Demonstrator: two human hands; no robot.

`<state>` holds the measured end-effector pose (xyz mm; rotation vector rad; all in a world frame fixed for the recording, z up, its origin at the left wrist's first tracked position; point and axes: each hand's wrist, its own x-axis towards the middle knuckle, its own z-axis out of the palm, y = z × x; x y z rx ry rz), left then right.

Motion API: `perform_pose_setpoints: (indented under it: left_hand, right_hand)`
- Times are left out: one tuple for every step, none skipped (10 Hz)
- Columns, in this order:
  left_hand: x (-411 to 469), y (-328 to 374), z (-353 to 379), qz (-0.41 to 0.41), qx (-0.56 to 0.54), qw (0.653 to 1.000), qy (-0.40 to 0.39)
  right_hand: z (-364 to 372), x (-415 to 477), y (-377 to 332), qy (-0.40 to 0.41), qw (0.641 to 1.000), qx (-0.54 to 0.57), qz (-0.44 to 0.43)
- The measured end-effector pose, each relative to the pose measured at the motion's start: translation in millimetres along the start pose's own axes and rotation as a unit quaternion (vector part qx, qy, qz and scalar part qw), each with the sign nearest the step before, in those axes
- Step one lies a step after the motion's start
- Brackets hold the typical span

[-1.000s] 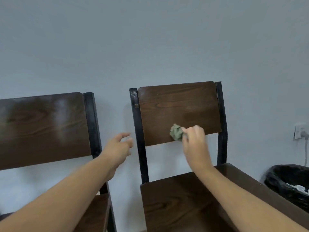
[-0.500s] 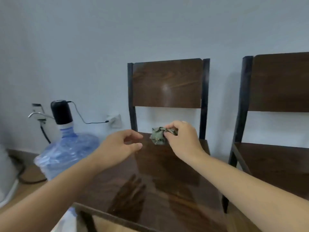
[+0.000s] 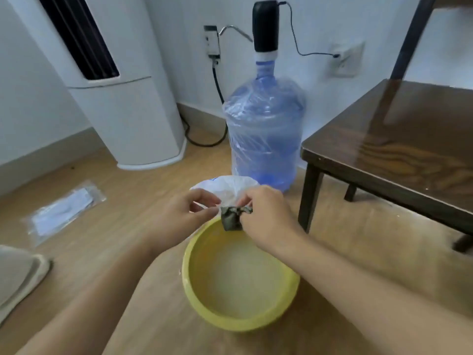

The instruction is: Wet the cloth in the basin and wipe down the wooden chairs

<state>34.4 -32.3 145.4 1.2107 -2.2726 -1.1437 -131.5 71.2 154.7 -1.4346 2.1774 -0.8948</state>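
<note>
Cloth (image 3: 232, 218) is bunched up into a small dark greenish wad, pinched in the right hand (image 3: 268, 219) between thumb and fingers, and it hangs just over the far rim of the yellow basin (image 3: 240, 272). Left hand (image 3: 184, 221) sits right beside it, thumb and forefinger nearly together at the cloth's edge. Can't tell for sure if they're actually gripping the fabric or just touching it, looks more like reaching for a corner.

Basin sits on the wood floor directly below both hands, with cloudy water in it. Past the hands there's a white plastic bag (image 3: 225, 188), and behind that a big blue water jug (image 3: 263, 131) with a pump on top. One wooden chair (image 3: 399, 139) is off to the right of the right hand, seat looking glossy.

Handling-wise, my guess is this is about as easy as it gets: the cloth is soft, light and floppy, no stiffness at all, so it'll collapse wherever you hold it. Once soaked it'll get heavier and drippy, maybe a bit slick. I'd take it by two opposite edges, one in each hand, to open the wad before dunking, then ball it in a full fist to squeeze out the extra. Pinching just a corner seems risky since wet fabric could slide out and splash.
</note>
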Motion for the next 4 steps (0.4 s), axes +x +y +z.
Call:
perform_pose_setpoints:
  left_hand:
    - [-5.9,-57.1,38.2,-0.04,0.045,0.998,-0.016]
    - [-4.5,-92.2,69.2,-0.058,0.09,0.993,-0.052]
    - [-2.3,-104.7,93.2,-0.058,0.119,0.988,-0.076]
    - [2.1,-114.8,110.1,-0.05,0.106,0.99,-0.078]
  right_hand:
    - [60.1,-3.0,52.4,-0.049,0.991,0.004,0.121]
    - [99.7,-2.0,90.6,-0.065,0.976,-0.003,0.209]
    - [126.8,-4.4,110.1,-0.075,0.972,-0.01,0.222]
    - [125.8,-14.0,121.4,-0.105,0.973,-0.01,0.204]
